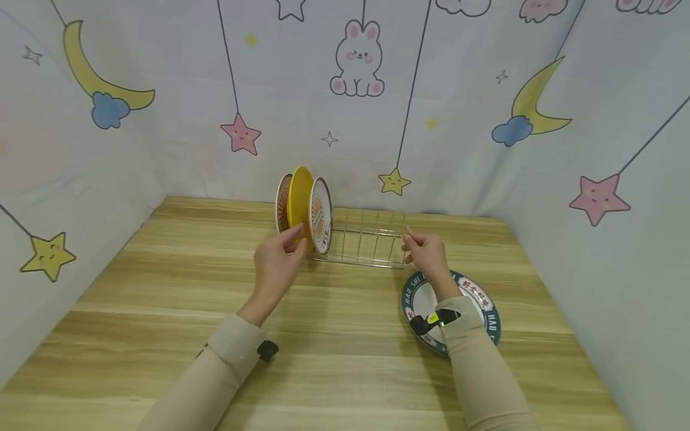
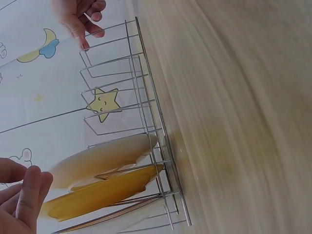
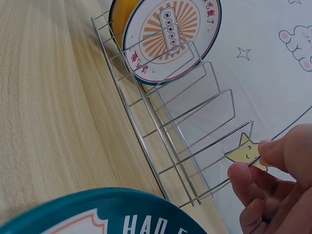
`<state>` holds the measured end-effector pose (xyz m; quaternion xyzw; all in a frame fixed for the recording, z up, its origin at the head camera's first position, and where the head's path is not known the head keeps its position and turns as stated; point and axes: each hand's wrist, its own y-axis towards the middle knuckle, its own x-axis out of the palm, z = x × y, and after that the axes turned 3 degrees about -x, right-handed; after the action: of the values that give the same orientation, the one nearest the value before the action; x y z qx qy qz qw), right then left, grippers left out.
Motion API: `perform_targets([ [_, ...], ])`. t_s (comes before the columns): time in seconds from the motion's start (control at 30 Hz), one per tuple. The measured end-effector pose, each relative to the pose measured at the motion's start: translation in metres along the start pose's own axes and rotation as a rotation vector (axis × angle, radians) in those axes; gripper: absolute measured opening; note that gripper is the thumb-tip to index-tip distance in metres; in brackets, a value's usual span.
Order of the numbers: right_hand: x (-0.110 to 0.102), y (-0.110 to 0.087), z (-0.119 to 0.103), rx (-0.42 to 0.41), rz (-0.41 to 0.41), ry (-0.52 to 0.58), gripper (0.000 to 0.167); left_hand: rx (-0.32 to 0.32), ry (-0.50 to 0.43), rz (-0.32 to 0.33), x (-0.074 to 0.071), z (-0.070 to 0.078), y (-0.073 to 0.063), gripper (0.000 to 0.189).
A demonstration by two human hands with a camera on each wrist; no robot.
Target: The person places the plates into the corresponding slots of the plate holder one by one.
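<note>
My right hand [image 1: 429,254] pinches the silver wire rack [image 1: 356,263] at right; light pressure should steady it; my left hand [image 1: 276,260], loose and empty, hovers by the round yellow plate [image 1: 299,203]

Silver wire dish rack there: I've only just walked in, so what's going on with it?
A person's right hand pinches the right end of the silver wire dish rack. The left hand is beside the round yellow plate and the round white plate with an orange sunburst; whether it touches either is unclear. Those two and another sunburst-patterned plate stand upright at the rack's left end. A round white plate with a teal rim lies on the wooden table.
</note>
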<state>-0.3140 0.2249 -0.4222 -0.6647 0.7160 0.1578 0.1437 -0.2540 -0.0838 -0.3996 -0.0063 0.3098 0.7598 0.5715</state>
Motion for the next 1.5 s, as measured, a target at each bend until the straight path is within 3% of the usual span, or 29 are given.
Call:
perform_targets([
  [0.4, 0.0, -0.001, 0.0, -0.016, -0.016, -0.033, 0.037, 0.053, 0.014, 0.046, -0.023, -0.004, -0.006, 0.026],
  [0.57, 0.001, -0.001, 0.0, -0.032, -0.01, -0.061, 0.036, 0.044, -0.003, 0.08, -0.035, -0.01, -0.006, 0.024],
  [0.77, 0.001, -0.005, -0.002, -0.045, -0.012, -0.075, 0.036, -0.017, -0.008, 0.069, -0.046, -0.024, -0.007, 0.026],
  [1.07, 0.001, -0.009, -0.002, -0.065, -0.014, -0.097, 0.037, -0.182, -0.074, 0.001, -0.053, -0.039, -0.007, 0.028],
  [1.5, -0.001, -0.011, -0.001, -0.089, -0.012, -0.128, 0.036, -0.249, -0.041, -0.035, -0.051, -0.053, -0.003, 0.029],
])
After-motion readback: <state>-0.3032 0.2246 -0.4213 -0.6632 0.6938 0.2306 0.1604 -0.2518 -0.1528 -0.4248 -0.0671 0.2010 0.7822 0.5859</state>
